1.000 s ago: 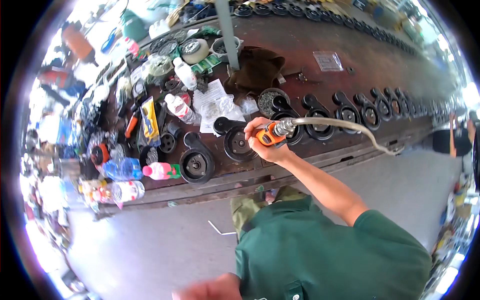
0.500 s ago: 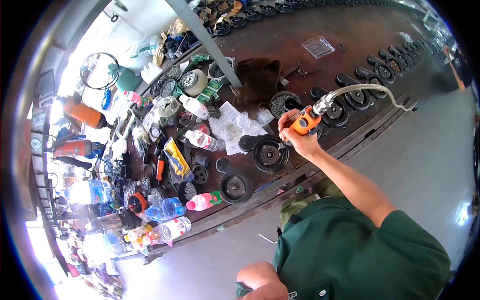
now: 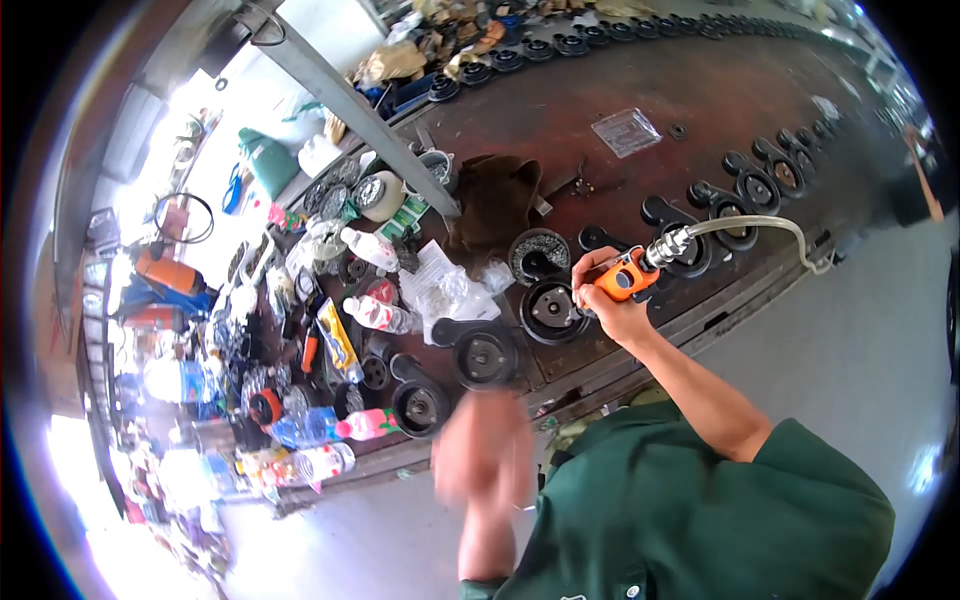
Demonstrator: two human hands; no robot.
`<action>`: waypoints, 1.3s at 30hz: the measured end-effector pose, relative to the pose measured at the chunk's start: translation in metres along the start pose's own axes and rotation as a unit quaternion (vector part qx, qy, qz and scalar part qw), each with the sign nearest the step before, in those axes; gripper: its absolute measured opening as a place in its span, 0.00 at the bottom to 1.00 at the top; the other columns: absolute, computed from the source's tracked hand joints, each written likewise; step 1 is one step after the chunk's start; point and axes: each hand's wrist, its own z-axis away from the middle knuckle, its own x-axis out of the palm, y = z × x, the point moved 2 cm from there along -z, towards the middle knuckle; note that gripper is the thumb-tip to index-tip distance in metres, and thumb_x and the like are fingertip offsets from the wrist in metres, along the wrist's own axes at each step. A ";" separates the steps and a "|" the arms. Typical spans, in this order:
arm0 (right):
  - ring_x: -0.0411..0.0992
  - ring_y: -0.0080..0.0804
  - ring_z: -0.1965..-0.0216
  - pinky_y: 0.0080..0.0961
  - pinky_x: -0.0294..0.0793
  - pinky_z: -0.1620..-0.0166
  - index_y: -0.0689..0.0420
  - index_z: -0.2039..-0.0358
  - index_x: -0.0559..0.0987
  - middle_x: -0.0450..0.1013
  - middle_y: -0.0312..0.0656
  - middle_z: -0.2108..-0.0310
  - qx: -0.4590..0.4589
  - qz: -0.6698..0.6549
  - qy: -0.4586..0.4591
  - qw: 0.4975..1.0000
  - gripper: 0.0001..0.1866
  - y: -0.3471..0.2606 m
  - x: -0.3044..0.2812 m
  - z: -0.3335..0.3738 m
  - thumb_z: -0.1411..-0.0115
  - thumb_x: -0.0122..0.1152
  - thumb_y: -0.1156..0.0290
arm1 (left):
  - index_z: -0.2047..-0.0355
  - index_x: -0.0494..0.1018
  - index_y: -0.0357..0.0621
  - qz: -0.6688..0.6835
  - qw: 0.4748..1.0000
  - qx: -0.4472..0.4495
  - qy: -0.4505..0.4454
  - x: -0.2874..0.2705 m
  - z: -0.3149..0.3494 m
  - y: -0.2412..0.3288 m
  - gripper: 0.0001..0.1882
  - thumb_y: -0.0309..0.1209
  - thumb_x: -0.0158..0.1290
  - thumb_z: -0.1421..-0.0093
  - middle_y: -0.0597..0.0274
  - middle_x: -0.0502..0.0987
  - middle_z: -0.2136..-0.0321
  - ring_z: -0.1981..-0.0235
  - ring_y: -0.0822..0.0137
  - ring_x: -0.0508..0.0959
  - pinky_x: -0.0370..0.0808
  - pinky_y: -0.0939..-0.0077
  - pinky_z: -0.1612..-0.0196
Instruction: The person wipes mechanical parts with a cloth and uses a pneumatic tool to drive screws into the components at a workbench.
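Note:
My right hand (image 3: 612, 305) grips an orange air tool (image 3: 630, 275) by its body, fingers wrapped round it. A pale hose (image 3: 765, 222) runs from its metal fitting to the right. Its tip end is at the right rim of a black round part (image 3: 552, 310) with a stubby arm, on the bench beside a bowl of small metal pieces (image 3: 538, 245). My left hand (image 3: 487, 445) is smeared by motion in front of the bench edge, just below a second black round part (image 3: 486, 356). Its fingers cannot be made out. Further left sits a third such part (image 3: 420, 408).
More black round parts (image 3: 735, 215) line the bench edge to the right; another row (image 3: 570, 45) runs along the far side. Bottles (image 3: 368, 424), papers (image 3: 435, 285), and a brown cloth (image 3: 492, 200) crowd the left. A metal post (image 3: 350, 110) rises there.
My left hand has risen from the lower edge toward the bench. The black round parts nearest me sit further left, and one more shows by the air tool. The view has shifted.

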 end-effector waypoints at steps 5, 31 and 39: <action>0.72 0.20 0.72 0.18 0.74 0.67 0.61 0.61 0.72 0.73 0.38 0.68 0.033 -0.003 -0.058 0.998 0.11 -0.024 -0.028 -0.023 0.44 0.54 0.87 | 0.52 0.80 0.51 -0.369 0.898 -0.054 -0.233 0.045 -0.018 -0.136 0.23 0.29 0.67 0.51 0.48 0.71 0.46 0.44 0.48 0.70 0.71 0.55 0.44; 0.73 0.22 0.72 0.19 0.74 0.67 0.62 0.60 0.73 0.74 0.39 0.68 0.034 0.018 -0.037 0.999 0.11 0.014 -0.002 -0.032 0.44 0.54 0.86 | 0.48 0.81 0.59 -0.429 0.831 -0.115 -0.334 0.066 -0.040 -0.179 0.33 0.43 0.72 0.58 0.58 0.78 0.58 0.53 0.53 0.76 0.74 0.59 0.49; 0.73 0.21 0.71 0.19 0.76 0.65 0.61 0.57 0.72 0.74 0.39 0.67 0.049 0.044 -0.036 0.997 0.13 0.031 -0.002 -0.023 0.42 0.54 0.86 | 0.53 0.80 0.57 -0.407 0.841 -0.099 -0.343 0.061 -0.038 -0.187 0.25 0.40 0.70 0.54 0.59 0.78 0.65 0.56 0.55 0.80 0.76 0.58 0.57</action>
